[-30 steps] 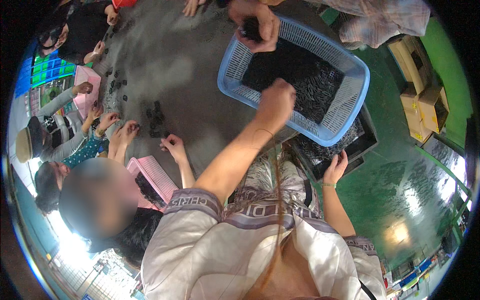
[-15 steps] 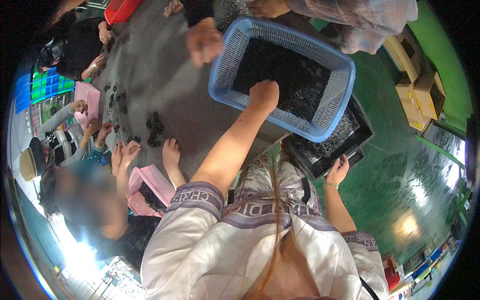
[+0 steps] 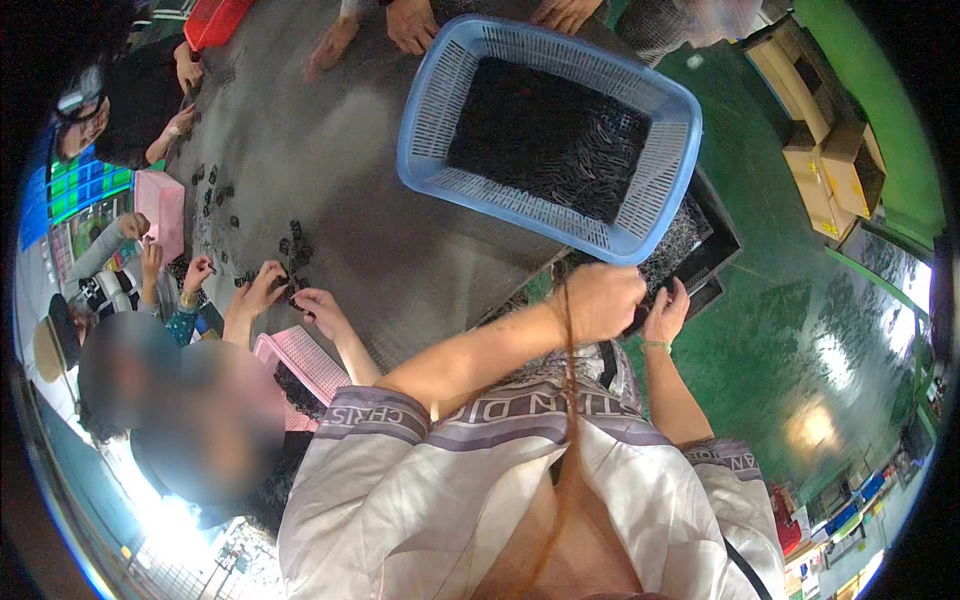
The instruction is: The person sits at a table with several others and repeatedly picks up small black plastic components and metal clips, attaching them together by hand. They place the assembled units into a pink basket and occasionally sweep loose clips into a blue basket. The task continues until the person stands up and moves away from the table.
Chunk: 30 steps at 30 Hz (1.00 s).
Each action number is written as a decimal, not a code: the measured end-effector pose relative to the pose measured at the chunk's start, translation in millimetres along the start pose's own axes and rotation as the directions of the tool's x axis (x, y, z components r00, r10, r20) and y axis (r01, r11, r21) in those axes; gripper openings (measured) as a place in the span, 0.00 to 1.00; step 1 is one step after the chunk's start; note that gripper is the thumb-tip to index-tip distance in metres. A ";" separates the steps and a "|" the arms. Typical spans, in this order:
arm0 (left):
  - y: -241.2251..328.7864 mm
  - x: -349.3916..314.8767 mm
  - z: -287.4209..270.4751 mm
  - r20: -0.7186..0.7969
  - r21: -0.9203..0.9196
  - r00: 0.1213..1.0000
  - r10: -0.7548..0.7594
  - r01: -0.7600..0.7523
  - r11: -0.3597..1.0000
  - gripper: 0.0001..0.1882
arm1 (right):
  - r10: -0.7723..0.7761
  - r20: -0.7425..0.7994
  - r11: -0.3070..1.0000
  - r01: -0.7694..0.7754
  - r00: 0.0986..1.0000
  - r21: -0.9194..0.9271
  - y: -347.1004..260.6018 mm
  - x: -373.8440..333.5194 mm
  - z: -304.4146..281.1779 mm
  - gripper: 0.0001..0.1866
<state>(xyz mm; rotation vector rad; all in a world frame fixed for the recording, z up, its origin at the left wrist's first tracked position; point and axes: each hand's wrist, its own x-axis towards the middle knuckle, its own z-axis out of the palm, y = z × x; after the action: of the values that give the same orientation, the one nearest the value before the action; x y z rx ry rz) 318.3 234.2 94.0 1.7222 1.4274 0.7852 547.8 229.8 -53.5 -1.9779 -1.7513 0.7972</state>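
Note:
A blue slatted basket (image 3: pixel 670 190) holding a mass of small black parts (image 3: pixel 545 135) stands at the table's near right corner. Partly beneath it is a black tray (image 3: pixel 712 262) with a tangle of thin, shiny pieces (image 3: pixel 676 246). My left hand (image 3: pixel 602 300) is curled closed just below the basket, over the near side of the tray. Its fingertips face away, so whatever they hold is hidden. My right hand (image 3: pixel 666 312) grips the tray's near edge, with the fingers bent over it.
Co-workers' hands (image 3: pixel 412 25) rest on the dark table (image 3: pixel 350 130) across from me. To the left, another person's hands (image 3: pixel 318 305) handle small black pieces beside a pink basket (image 3: pixel 318 362). Cardboard boxes (image 3: pixel 812 190) stand on the green floor at right.
My left hand has come out of the blue basket and moved down to the tray. The basket sits slightly farther up and left in view. Co-workers' hands have shifted.

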 end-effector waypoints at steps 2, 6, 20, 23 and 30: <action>-5.7 -17.3 30.4 -0.019 -0.008 1.000 -0.022 0.022 1.000 0.06 | -0.039 0.101 0.999 0.043 0.994 -0.031 -13.8 -1.4 3.8 0.19; -28.9 -43.4 39.9 -0.130 -0.120 0.990 -0.056 0.040 0.992 0.08 | 0.168 0.161 0.979 -0.184 0.973 0.091 -14.6 -12.3 25.0 0.19; -185.8 -214.6 -66.0 -0.952 -0.169 0.011 -0.305 0.814 0.556 0.17 | -0.863 0.500 0.357 0.792 0.076 0.495 -270.9 -48.9 141.9 0.23; -199.9 -219.7 -79.5 -0.963 -0.174 -0.058 -0.264 0.879 0.444 0.18 | -0.867 0.482 0.370 0.814 0.130 0.447 -320.5 -48.9 188.8 0.25; -190.9 -207.0 -95.8 -0.936 -0.222 -0.076 -0.345 0.886 0.408 0.18 | -0.703 0.557 0.593 0.797 0.443 0.115 -406.4 -23.6 264.7 0.33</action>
<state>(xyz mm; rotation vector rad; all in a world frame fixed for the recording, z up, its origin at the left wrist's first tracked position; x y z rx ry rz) 100.0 64.6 -16.1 0.2649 3.1997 0.8138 65.4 245.3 -0.5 -0.7702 -2.7914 0.9312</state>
